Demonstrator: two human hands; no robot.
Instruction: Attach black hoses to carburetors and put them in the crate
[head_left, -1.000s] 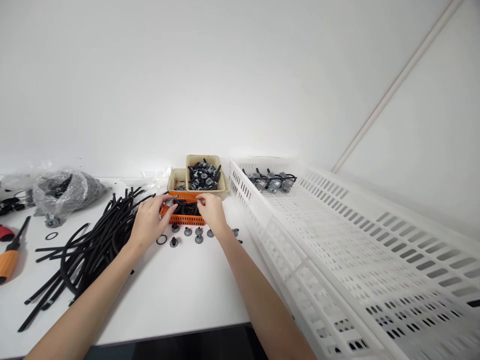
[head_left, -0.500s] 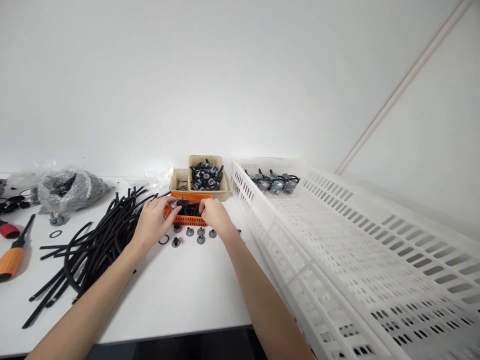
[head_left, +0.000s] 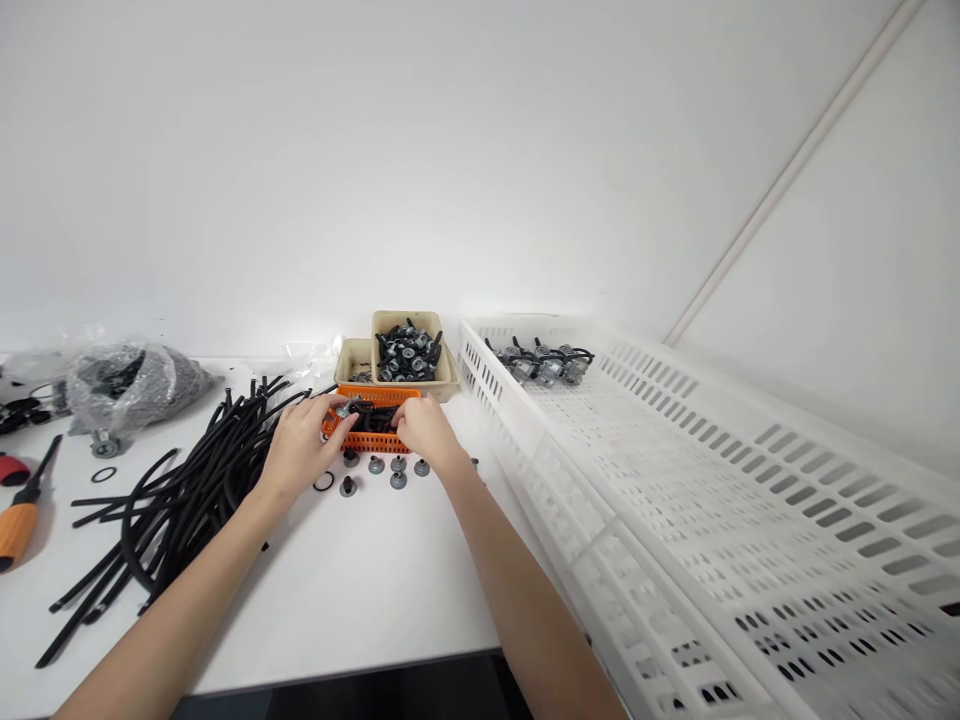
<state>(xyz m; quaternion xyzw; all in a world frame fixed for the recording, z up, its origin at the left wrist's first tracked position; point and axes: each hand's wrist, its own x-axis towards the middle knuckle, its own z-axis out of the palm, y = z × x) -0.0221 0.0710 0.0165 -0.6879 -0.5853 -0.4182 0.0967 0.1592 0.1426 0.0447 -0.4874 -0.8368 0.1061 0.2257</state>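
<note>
Head view, forward-down, seemingly near

The person's left hand (head_left: 300, 445) and right hand (head_left: 429, 432) are bare, as are both slender, tapering forearms (head_left: 202, 572).

"What colours reach my screen?"
"I see an orange basket (head_left: 375, 443) patterned with slots, black pieces (head_left: 377, 418), a grey part (head_left: 347, 408), cream tubs (head_left: 381, 323)."
"My hoses (head_left: 199, 490)?"
"Black, like the rings (head_left: 323, 490). The discs (head_left: 398, 481) are grey; I count two with black tops (head_left: 348, 483)."
"Crate (head_left: 697, 490)?"
"White, slotted in rows, and my table (head_left: 360, 600)'s white. The screwdriver's handle (head_left: 16, 528) is orange and black."
</note>
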